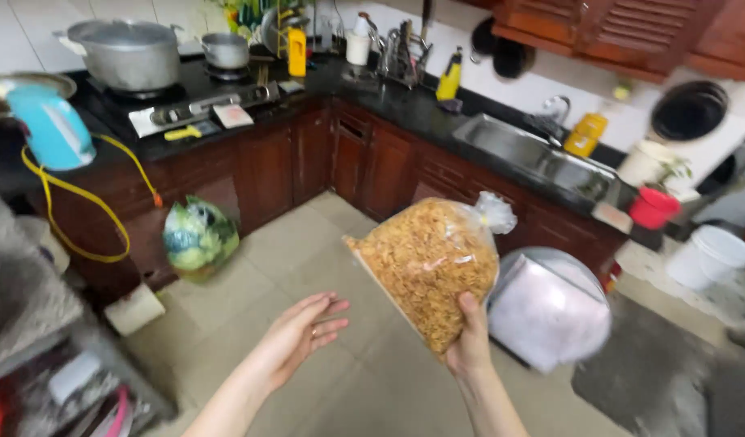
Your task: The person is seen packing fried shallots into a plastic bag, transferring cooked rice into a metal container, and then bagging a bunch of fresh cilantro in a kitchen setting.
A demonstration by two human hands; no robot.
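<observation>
Fingers of the right hand (470,344) clasp the bottom of a clear bag of golden flakes (427,263), raised at the frame's centre above the tiled floor (308,243). Lower left of it, the left hand (295,336) hovers flat and empty, its fingers together, just beside the bag without touching.

clear bag of golden flakes (425,267), green tied bag (198,236)
</observation>
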